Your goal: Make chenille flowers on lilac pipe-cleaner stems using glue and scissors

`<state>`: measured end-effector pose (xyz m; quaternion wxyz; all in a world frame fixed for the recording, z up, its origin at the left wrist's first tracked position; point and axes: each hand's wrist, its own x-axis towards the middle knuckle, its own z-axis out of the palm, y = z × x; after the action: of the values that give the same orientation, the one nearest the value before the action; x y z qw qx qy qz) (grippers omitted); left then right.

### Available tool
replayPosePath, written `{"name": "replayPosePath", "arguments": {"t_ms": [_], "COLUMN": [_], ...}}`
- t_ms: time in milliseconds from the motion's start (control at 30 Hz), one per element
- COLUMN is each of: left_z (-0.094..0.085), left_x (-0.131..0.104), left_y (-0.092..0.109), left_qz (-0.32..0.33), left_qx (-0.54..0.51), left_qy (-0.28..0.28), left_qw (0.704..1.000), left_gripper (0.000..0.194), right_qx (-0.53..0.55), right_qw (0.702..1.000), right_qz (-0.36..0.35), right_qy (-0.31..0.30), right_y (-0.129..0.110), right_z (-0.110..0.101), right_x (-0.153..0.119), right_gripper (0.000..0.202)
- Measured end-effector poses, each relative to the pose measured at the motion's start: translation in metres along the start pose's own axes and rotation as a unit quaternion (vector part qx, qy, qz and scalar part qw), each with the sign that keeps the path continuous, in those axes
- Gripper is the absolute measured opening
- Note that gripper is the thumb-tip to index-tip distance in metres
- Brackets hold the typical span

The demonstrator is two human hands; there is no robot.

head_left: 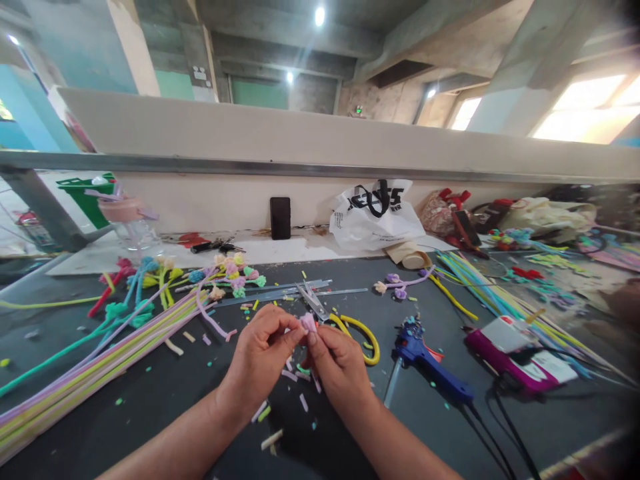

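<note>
My left hand [267,340] and my right hand [340,360] meet above the dark tabletop, fingertips pinched together. Between them is a small folded piece of lilac pipe cleaner [308,323], partly hidden by the fingers. Just beyond my right hand lie scissors [367,337] with yellow handles, their blades pointing away. Short cut bits of pipe cleaner [304,402] are scattered under and around both hands. To the right rests a blue hot glue gun [435,370] with a clear glue stick in it.
A bundle of pipe cleaners [115,353] stretches along the left. Finished pipe-cleaner flowers [233,273] and clear glue sticks [280,293] lie behind my hands. A magenta and white device [520,363] with cables sits right. A phone [281,219] and white bag [375,217] stand at the back.
</note>
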<state>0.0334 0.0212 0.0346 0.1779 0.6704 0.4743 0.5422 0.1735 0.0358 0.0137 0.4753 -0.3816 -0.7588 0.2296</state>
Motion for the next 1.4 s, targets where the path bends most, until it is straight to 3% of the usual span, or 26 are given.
{"name": "replayPosePath", "arguments": {"t_ms": [167, 333, 467, 533, 600, 667, 733, 833, 1233, 1400], "left_z": [-0.001, -0.001, -0.002, -0.004, -0.005, -0.005, -0.004, -0.003, -0.003, -0.002], "left_x": [0.0, -0.001, 0.0, 0.001, 0.001, 0.001, 0.0, -0.003, -0.004, -0.006], "left_y": [0.003, 0.003, 0.004, 0.005, 0.006, 0.006, 0.005, 0.005, 0.004, 0.002], "left_qz": [-0.027, -0.021, 0.003, 0.01, 0.028, 0.055, 0.08, 0.093, 0.033, 0.077], "left_qx": [-0.048, -0.04, -0.022, -0.027, -0.02, -0.005, 0.009, 0.024, 0.028, 0.028], "left_qy": [-0.02, -0.005, -0.015, -0.007, 0.013, 0.026, 0.026, 0.022, 0.013, 0.01], "left_qw": [0.998, 0.999, 1.0, 1.0, 0.999, 0.998, 0.996, 0.995, 0.999, 0.997], "left_gripper": [0.012, 0.014, 0.013, 0.009, 0.008, 0.009, 0.009, 0.009, 0.008, 0.01], "right_qx": [0.037, 0.042, 0.119, 0.243, 0.369, 0.443, 0.466, 0.459, 0.444, 0.433], "right_qw": [0.999, 0.999, 0.991, 0.96, 0.91, 0.872, 0.859, 0.865, 0.875, 0.879], "right_qz": [-0.01, -0.015, 0.056, 0.131, 0.186, 0.207, 0.209, 0.2, 0.185, 0.189], "right_qy": [-0.027, -0.028, -0.034, -0.039, -0.039, -0.035, -0.037, -0.042, -0.059, -0.06], "right_y": [-0.002, -0.004, 0.002, 0.006, 0.008, 0.008, 0.008, 0.009, 0.01, 0.01], "right_z": [0.0, 0.002, 0.004, 0.005, 0.006, 0.007, 0.008, 0.008, 0.008, 0.008], "right_x": [0.0, 0.001, -0.002, -0.004, -0.004, -0.004, -0.004, -0.004, -0.006, -0.005], "right_gripper": [0.039, 0.04, 0.038, 0.032, 0.028, 0.027, 0.026, 0.025, 0.023, 0.024]}}
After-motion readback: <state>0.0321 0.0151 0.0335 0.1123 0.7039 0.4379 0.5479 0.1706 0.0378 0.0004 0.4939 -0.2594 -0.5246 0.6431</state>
